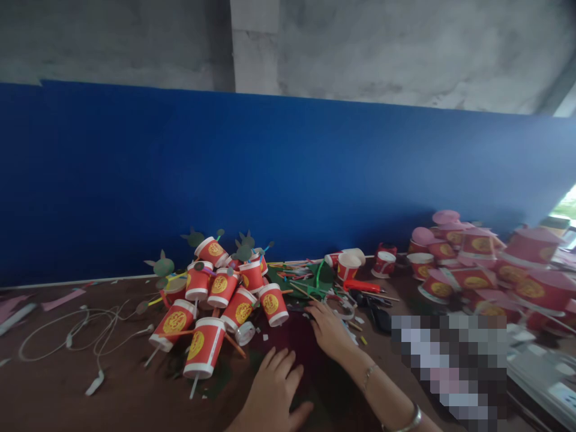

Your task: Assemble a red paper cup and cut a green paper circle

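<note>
Head view, cup emblem: each red paper cup (222, 288) facing forward bears a round yellow emblem; its lettering is too small to read.
Wooden stick: one thin wooden stick (300, 291) lies on the dark green sheet (328, 281); its long axis slopes from upper left to lower right, the lower end by the right fingertips.
Right hand: Right hand (330, 330) has its fingers extended, small gaps between them, with nothing seen in its hold; I cannot tell whether it touches the stick.
Left hand: Left hand (279, 384) is palm down over the table (45, 411), fingers spread, grasping nothing visible.
Cup pile: at least nine cups, left of the hands; two front ones have a white straw pointing toward the near edge.
Green rabbit-eared cutouts: three cutouts (162, 267) about the pile.
Clear tape: one roll of tape (245, 333), beside the pile.
Wristwear: two pieces, a thin bracelet (369, 377) and a silver bangle (413, 418), on the right arm.
</note>
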Tool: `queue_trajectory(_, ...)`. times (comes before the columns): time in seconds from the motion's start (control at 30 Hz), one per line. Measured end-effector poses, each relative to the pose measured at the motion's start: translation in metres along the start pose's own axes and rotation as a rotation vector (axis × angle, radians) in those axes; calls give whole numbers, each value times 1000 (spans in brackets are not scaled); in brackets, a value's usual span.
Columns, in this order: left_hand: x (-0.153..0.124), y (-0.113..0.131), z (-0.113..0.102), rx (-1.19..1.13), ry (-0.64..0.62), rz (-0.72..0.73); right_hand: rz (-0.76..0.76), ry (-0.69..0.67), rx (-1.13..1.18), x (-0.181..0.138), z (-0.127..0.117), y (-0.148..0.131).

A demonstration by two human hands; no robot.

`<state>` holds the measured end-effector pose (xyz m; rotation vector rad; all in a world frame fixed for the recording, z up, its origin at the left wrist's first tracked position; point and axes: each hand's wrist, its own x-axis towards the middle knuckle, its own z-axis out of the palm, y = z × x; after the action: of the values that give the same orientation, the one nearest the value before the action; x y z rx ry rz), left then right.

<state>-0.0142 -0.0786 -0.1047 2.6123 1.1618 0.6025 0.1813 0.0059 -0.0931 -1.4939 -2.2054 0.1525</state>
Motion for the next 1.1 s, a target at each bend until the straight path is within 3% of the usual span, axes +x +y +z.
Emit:
queue_trajectory(0.2,1,-7,5,81,41,60,3,-7,6,0,0,2)
queue_trajectory(0.4,3,-14,8,220,5,74,-1,12,13,-2,-2,-5)
queue_trajectory(0.57,3,-19,12,343,104,141,-64,200,30,0,-6,-6)
queue_trajectory(0.7,1,-19,14,330,152,150,84,348,-110,3,-18,5)
queue_trajectory(0.83,-1,-18,15,256,133,112,271,266,-241,2,-28,17)
queue_trajectory(0.97,0,-16,14,214,85,99,309,157,-232,1,-27,24)
queue_trajectory(1.1,0,-11,6,178,16,57,344,189,-165,3,-28,27)
